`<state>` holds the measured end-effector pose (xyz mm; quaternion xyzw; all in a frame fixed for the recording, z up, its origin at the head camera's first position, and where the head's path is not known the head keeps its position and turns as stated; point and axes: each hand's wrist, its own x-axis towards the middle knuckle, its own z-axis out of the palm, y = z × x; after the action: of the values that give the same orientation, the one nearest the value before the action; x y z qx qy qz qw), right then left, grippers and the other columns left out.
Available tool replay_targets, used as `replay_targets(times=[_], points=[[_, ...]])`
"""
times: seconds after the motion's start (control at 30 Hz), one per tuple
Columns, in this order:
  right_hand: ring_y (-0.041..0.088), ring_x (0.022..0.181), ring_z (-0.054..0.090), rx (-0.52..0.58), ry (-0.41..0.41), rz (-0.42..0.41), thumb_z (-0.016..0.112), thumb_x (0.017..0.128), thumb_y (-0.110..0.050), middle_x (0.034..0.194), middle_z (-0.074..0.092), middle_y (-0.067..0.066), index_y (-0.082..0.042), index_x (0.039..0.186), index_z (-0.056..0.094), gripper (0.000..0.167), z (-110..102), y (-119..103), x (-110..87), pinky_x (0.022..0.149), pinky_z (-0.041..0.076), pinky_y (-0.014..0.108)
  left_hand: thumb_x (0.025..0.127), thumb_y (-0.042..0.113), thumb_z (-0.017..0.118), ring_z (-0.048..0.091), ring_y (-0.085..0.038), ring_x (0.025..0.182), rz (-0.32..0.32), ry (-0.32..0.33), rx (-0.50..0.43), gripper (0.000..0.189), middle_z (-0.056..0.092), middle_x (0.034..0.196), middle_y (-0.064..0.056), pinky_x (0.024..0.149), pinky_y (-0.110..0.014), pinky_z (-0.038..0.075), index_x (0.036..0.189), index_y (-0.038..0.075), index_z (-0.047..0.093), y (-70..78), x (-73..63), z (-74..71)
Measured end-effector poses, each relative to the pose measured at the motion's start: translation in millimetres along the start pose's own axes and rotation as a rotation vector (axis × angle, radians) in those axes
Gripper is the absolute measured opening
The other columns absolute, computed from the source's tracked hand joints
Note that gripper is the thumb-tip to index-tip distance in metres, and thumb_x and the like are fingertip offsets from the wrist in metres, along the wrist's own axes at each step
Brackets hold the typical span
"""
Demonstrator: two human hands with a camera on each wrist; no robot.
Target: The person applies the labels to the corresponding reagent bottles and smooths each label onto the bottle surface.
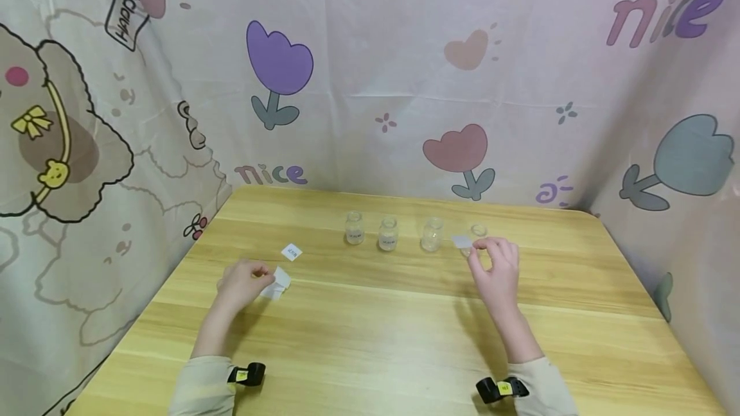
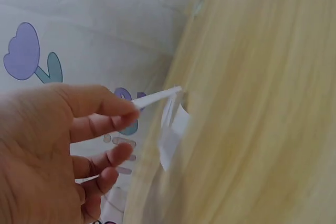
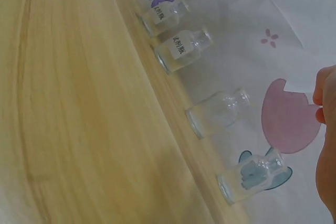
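My right hand (image 1: 498, 268) pinches a small white label (image 1: 461, 241) between thumb and forefinger, held up in front of the rightmost glass bottle (image 1: 478, 230). That bottle is partly hidden by the label and fingers in the head view. My left hand (image 2: 58, 145) pinches a thin white paper piece (image 2: 155, 98), seen edge-on, between thumb and forefinger, with its other fingers loosely curled. Just beyond it more white paper pieces (image 2: 173, 137) lie on the table. Two bottles on the left, the outer one (image 1: 354, 228) and its neighbour (image 1: 388, 235), carry printed labels. The third bottle (image 1: 431, 235) is bare.
A single printed white label (image 1: 291, 251) lies on the wooden table (image 1: 370, 339), beyond the left hand. All the bottles stand in a row near the table's back edge. A patterned cloth (image 1: 370, 50) hangs behind and at both sides.
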<state>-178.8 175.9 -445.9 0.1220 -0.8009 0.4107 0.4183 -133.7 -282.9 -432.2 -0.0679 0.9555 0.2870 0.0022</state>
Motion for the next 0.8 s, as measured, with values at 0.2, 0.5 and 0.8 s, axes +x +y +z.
replay_targets(times=[0.2,0.5,0.8], points=[[0.014,0.086,0.039,0.022,-0.011,-0.001,0.064,0.077,0.005,0.086,0.062,0.017,0.004,0.082,0.066,0.005,5.7,-0.4,-3.4,0.078,0.028,0.031,0.089,0.025,0.062,0.044,-0.048,0.109,-0.042,-0.032,0.102,0.016,0.063,0.111,-0.020,0.081,-0.056,0.032,0.094,0.013,0.071,-5.0,2.1,-0.5],[0.014,0.088,0.039,0.032,-0.033,0.033,0.066,0.078,0.003,0.089,0.062,0.018,0.002,0.083,0.065,0.005,13.1,-5.8,-5.1,0.080,0.030,0.031,0.089,0.031,0.061,0.047,-0.049,0.108,-0.042,-0.025,0.165,0.020,0.063,0.113,-0.021,0.079,-0.056,0.036,0.097,0.014,0.068,12.4,2.8,-4.1],[0.024,0.085,0.042,0.013,-0.010,0.052,0.064,0.077,0.005,0.088,0.062,0.018,0.003,0.082,0.066,0.005,20.5,-7.4,-5.8,0.079,0.029,0.030,0.090,0.029,0.066,0.057,-0.035,0.105,0.158,0.039,-0.044,0.020,0.067,0.111,-0.015,0.085,-0.050,0.037,0.101,0.013,0.071,70.6,10.7,11.5]])
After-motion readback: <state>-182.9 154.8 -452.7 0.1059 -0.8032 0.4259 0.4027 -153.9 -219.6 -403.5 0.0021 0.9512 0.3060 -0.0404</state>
